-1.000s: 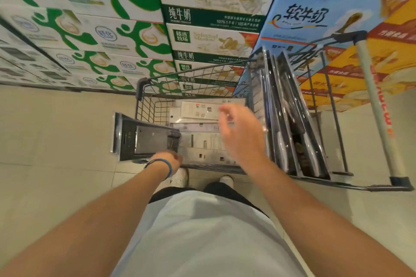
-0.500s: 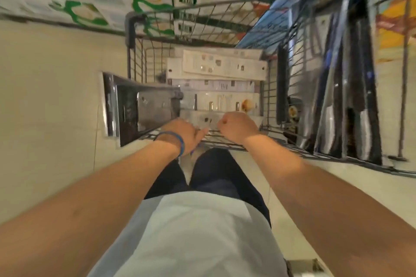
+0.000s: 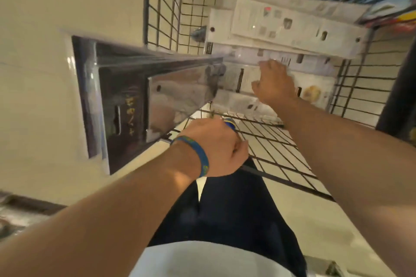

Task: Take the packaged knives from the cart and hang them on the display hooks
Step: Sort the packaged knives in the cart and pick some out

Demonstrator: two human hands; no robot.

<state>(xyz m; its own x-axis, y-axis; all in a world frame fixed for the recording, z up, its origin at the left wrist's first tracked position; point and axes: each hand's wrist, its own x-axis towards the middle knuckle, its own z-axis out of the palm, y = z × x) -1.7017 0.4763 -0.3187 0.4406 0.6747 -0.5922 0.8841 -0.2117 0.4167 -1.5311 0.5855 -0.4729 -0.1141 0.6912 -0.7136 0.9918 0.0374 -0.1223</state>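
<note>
Two bare hands work at a wire shopping cart (image 3: pixel 162 18) seen from above, over cream floor tiles (image 3: pixel 45 7). The packaged knives (image 3: pixel 292 27) lie flat in the basket as a loose stack of long packs, white card backs up, hang holes showing, the top ones skewed across those beneath. The right hand (image 3: pixel 274 83) reaches into the middle of that stack, back of the hand upward, fingers (image 3: pixel 270 64) bent down over the edge of one clear-fronted pack. The tips are blurred and partly hidden, so I cannot tell whether they have actually closed on it. A larger dark blister pack (image 3: pixel 126 101) with a broad cleaver blade inside sticks out over the cart's left side, tilted on edge. The left hand (image 3: pixel 216 146), a blue wristband (image 3: pixel 200 157) on the wrist, sits at the cart's near rim just beside that pack's lower corner, its fingers curled under and out of sight — what they hold, if anything, cannot be told. Dark trousers (image 3: pixel 225 209) and a white shirt (image 3: pixel 202 261) fill the bottom of the view.
</note>
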